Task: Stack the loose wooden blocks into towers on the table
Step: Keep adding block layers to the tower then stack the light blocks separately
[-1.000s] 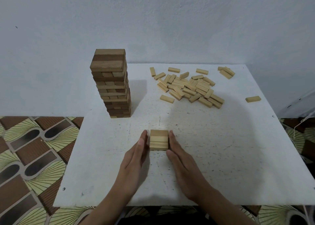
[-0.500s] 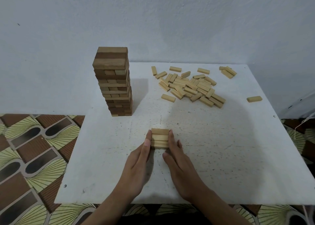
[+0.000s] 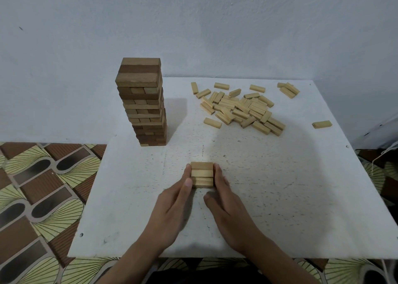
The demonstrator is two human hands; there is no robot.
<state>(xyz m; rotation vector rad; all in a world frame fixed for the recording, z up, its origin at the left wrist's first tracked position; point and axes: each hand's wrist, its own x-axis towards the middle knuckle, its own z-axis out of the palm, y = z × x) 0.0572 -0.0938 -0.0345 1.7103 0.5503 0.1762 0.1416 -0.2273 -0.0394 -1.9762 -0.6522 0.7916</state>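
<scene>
Blocks [image 3: 202, 175] between left hand [image 3: 172, 206], right hand [image 3: 229, 208]

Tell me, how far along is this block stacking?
Done: one tall tower stands far left on the table. In hand: the left hand and right hand press flat against a row of three blocks, squaring it. Left: the big pile and a few stray blocks lie loose.

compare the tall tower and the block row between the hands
The tall tower has many layers; the block row is one low layer. The tower is darker brown, the row pale. The tower stands untouched; left hand and right hand press the row's sides. Both are wooden.
</scene>
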